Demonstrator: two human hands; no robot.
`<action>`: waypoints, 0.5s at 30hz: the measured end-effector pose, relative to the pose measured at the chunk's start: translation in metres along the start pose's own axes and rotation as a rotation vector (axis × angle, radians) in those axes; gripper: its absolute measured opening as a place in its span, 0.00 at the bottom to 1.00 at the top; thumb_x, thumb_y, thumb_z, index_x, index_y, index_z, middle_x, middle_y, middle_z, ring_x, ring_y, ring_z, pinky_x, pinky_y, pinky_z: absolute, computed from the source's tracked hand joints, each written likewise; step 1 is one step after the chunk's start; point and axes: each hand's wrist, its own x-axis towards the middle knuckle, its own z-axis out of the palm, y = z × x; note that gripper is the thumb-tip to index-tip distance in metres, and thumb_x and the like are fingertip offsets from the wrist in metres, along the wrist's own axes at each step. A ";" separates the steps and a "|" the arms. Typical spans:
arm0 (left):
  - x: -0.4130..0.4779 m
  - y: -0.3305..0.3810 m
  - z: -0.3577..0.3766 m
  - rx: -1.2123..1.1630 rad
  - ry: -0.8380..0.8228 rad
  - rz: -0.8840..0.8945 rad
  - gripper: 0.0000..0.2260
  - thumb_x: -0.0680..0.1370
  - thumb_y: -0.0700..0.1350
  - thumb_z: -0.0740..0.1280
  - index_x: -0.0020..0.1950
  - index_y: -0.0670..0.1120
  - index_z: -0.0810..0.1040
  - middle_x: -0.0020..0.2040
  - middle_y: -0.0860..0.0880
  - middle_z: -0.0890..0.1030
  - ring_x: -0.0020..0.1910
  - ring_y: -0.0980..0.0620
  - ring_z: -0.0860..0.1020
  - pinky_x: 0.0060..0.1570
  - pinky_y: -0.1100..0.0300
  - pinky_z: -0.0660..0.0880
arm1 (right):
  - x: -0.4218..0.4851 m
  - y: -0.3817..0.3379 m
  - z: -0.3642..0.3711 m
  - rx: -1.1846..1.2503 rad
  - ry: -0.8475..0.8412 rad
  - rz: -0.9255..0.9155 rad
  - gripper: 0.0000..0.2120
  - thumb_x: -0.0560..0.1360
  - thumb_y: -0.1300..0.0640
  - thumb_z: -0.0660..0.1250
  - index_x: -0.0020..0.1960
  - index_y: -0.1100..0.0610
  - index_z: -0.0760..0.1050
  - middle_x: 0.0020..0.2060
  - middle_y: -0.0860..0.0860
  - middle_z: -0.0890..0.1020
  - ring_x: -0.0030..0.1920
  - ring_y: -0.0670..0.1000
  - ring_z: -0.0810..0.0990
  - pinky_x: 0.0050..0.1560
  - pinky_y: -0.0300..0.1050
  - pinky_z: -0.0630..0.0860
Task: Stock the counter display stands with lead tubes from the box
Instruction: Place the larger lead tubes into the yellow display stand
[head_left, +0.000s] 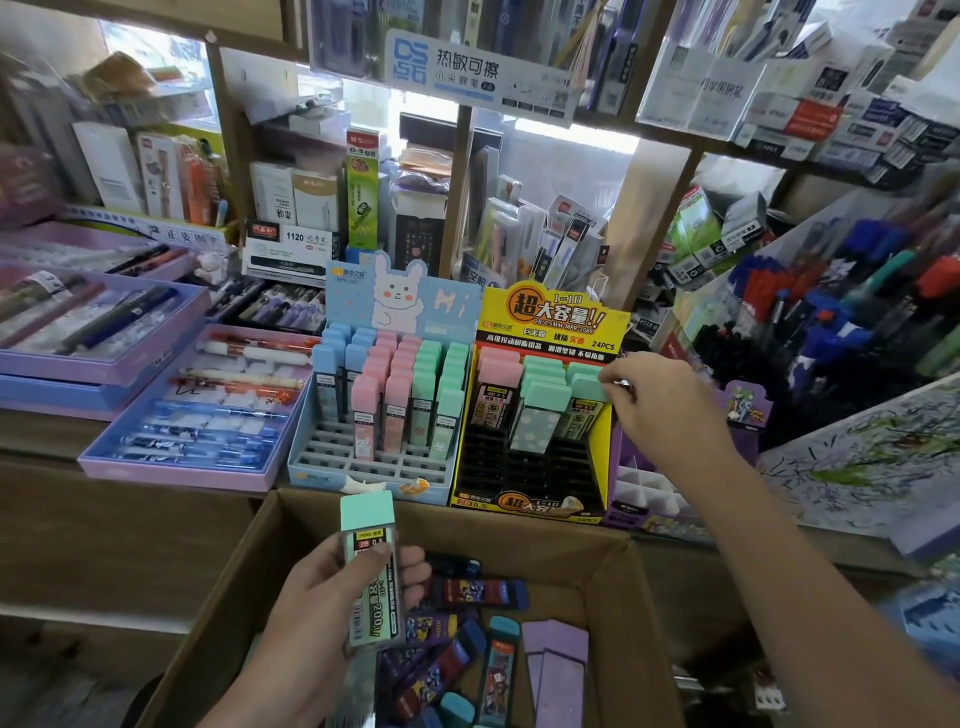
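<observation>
My left hand (332, 603) grips a mint-capped lead tube (370, 561), upright above the cardboard box (218, 587). Several more tubes (467, 649) with blue, purple and teal caps lie loose in the box. My right hand (654, 395) reaches to the yellow display stand (524, 499), its fingertips pinching the mint cap of a tube (587, 387) in the stand's right column. The stand's black front slots hold nothing. Beside it, the blue rabbit display stand (363, 478) holds blue, pink and mint tubes in its back rows.
Purple pen trays (176, 467) sit on the counter to the left. A purple stand (649, 493) and bins of pens (831, 322) crowd the right. Shelves of stationery boxes (291, 208) rise behind the displays. A scribbled test sheet (857, 467) lies at the right.
</observation>
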 end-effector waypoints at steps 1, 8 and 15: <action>0.000 0.000 -0.001 -0.002 0.001 -0.001 0.12 0.82 0.37 0.66 0.64 0.39 0.78 0.51 0.35 0.86 0.49 0.39 0.87 0.38 0.53 0.85 | 0.000 -0.002 0.000 -0.009 -0.011 -0.007 0.09 0.82 0.58 0.66 0.55 0.56 0.85 0.51 0.53 0.84 0.49 0.58 0.82 0.47 0.55 0.81; 0.000 -0.001 0.001 -0.015 -0.007 0.010 0.13 0.80 0.37 0.67 0.65 0.41 0.77 0.51 0.35 0.86 0.50 0.39 0.87 0.38 0.54 0.85 | 0.001 -0.005 0.003 -0.066 -0.062 0.020 0.13 0.84 0.57 0.62 0.60 0.57 0.84 0.55 0.55 0.79 0.51 0.59 0.81 0.48 0.54 0.80; -0.001 -0.002 0.000 0.066 -0.023 0.080 0.21 0.71 0.42 0.73 0.63 0.42 0.79 0.52 0.37 0.87 0.52 0.40 0.87 0.42 0.55 0.85 | -0.036 -0.040 0.007 0.433 0.155 -0.019 0.06 0.79 0.64 0.71 0.53 0.57 0.85 0.39 0.42 0.81 0.34 0.41 0.78 0.38 0.30 0.74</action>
